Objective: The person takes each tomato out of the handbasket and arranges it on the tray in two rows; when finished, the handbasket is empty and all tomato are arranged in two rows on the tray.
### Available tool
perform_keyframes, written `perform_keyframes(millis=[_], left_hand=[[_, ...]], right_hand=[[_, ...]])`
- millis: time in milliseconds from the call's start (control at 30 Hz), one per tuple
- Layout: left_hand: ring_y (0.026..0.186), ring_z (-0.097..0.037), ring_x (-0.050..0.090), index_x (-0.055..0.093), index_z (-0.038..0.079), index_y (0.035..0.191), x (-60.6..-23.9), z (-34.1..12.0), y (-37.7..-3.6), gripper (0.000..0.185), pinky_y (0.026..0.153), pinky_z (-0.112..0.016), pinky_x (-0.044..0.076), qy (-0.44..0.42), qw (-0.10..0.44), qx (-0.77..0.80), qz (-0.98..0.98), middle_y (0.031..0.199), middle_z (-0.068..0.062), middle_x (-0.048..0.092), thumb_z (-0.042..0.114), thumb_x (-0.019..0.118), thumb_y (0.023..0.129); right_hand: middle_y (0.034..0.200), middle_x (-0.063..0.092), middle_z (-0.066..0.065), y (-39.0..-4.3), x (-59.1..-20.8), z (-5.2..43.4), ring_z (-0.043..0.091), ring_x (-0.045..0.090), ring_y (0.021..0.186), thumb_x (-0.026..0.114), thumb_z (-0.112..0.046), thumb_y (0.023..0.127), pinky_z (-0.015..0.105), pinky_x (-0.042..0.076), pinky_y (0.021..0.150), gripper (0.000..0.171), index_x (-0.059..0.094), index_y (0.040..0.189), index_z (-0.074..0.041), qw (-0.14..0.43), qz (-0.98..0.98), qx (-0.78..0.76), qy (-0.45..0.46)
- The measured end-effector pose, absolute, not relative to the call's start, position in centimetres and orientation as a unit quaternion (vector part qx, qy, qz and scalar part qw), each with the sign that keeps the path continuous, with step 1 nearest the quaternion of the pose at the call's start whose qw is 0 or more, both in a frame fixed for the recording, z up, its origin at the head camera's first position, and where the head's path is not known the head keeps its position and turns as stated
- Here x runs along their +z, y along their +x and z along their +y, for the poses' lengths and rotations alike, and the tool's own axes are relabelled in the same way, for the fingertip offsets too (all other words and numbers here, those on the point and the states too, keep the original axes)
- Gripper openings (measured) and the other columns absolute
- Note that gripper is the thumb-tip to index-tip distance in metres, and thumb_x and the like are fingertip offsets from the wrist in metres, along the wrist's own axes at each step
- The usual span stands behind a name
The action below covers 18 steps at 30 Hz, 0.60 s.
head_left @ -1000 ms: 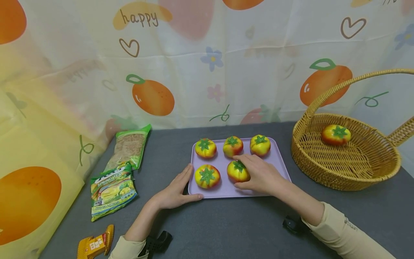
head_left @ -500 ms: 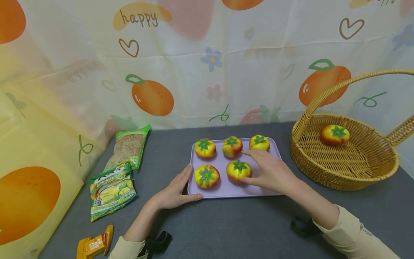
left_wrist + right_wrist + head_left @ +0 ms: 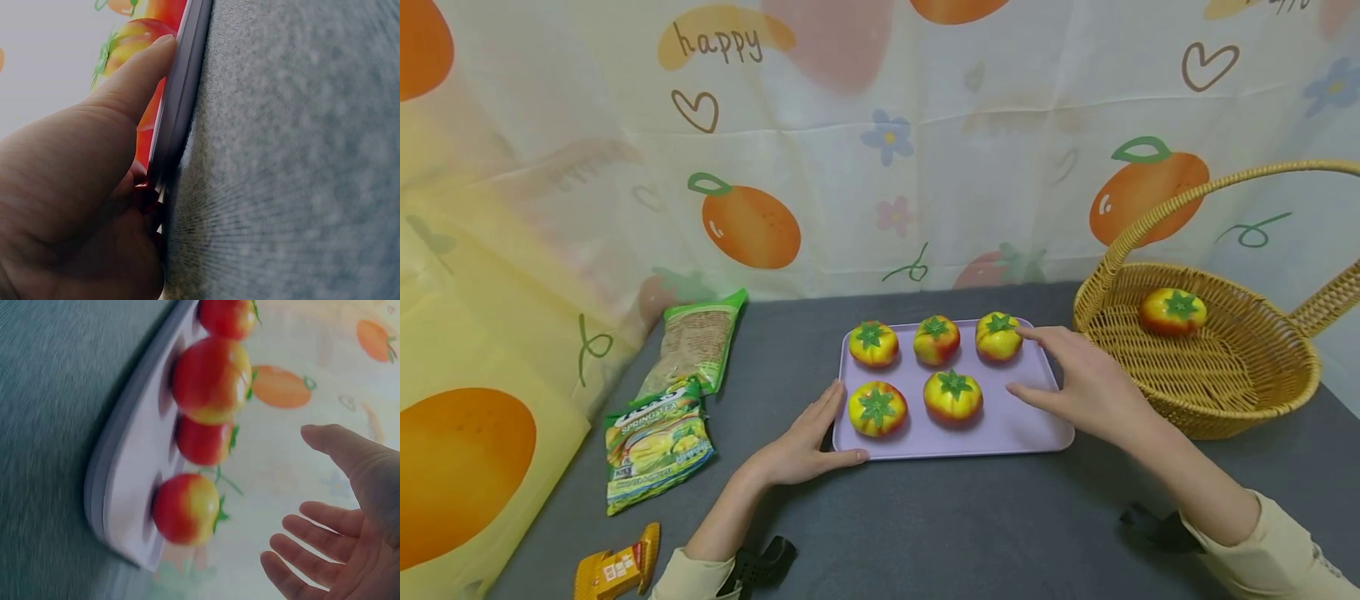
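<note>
A lilac tray [image 3: 1037, 427] holds several red-and-yellow, tomato-like fruits with green star-shaped leaves. Three fruits form the back row, the right one [image 3: 998, 338] among them; a front-middle fruit [image 3: 953, 397] and a front-left fruit [image 3: 877, 408] make up the front row. My left hand [image 3: 801, 442] rests at the tray's left end, fingers extended along the side and thumb at the front edge. Over the tray's right end, my right hand [image 3: 1090, 383] holds nothing, its thumb and fingers spread. Its fingertips overlap the back-right fruit's edge in the head view; the right wrist view shows a gap.
A wicker basket [image 3: 1187, 417] with a tall handle stands at the right, with one similar fruit [image 3: 1172, 312] inside. On the left lie a green-edged packet [image 3: 692, 346], a green-and-yellow tea packet [image 3: 658, 446] and a small orange-wrapped snack [image 3: 619, 570]. A printed curtain [image 3: 842, 183] hangs behind.
My right hand has let go of the front-middle fruit and moved right, its fingers spreading. That fruit stays on the tray. My left hand keeps its place at the tray's left end.
</note>
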State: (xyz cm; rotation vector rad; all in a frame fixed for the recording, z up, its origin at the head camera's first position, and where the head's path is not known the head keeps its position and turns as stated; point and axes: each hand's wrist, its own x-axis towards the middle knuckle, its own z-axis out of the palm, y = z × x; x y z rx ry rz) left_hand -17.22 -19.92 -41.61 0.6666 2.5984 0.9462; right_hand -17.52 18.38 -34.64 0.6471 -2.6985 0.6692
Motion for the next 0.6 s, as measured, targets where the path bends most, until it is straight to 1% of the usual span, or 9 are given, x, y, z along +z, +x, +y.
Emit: perform_keyframes(millis=[200, 267, 467, 600], left_hand=[[0.148, -0.032, 0.001, 0.003, 0.0, 0.155, -41.6, -19.9, -17.3, 0.103, 0.114, -0.056, 0.006, 0.229, 0.154, 0.33, 0.903, 0.162, -0.019, -0.001, 0.046, 0.068, 0.089], [0.148, -0.032, 0.001, 0.003, 0.0, 0.155, -41.6, -19.9, -17.3, 0.104, 0.115, -0.056, 0.005, 0.228, 0.156, 0.33, 0.903, 0.162, -0.019, -0.002, 0.047, 0.068, 0.089], [0.148, -0.034, 0.002, 0.004, -0.001, 0.155, -41.6, -19.9, -17.2, 0.102, 0.114, -0.058, 0.006, 0.229, 0.153, 0.334, 0.901, 0.161, -0.021, 0.0, 0.045, 0.068, 0.089], [0.147, -0.034, 0.002, 0.004, -0.002, 0.155, -41.6, -19.9, -17.2, 0.102, 0.114, -0.058, 0.007, 0.234, 0.149, 0.334, 0.901, 0.161, -0.021, 0.0, 0.045, 0.068, 0.09]], right_hand=[[0.121, 0.063, 0.016, -17.2, -33.9, 20.8, 0.033, 0.059, 0.101, 0.083, -0.027, 0.077, 0.053, 0.048, 0.081, 0.06, 0.06, 0.128, -0.004, 0.179, -0.934, 0.232, 0.205], [0.121, 0.063, 0.017, -17.0, -33.6, 21.6, 0.035, 0.059, 0.105, 0.083, -0.028, 0.078, 0.055, 0.046, 0.084, 0.059, 0.061, 0.127, -0.005, 0.184, -0.935, 0.238, 0.189], [0.12, 0.063, 0.017, -16.9, -33.0, 23.9, 0.036, 0.059, 0.103, 0.082, -0.031, 0.079, 0.056, 0.046, 0.081, 0.058, 0.061, 0.127, -0.007, 0.184, -0.941, 0.25, 0.136], [0.122, 0.062, 0.02, -17.1, -32.9, 25.5, 0.041, 0.061, 0.1, 0.078, -0.034, 0.083, 0.057, 0.046, 0.079, 0.057, 0.06, 0.129, -0.006, 0.178, -0.941, 0.263, 0.119]])
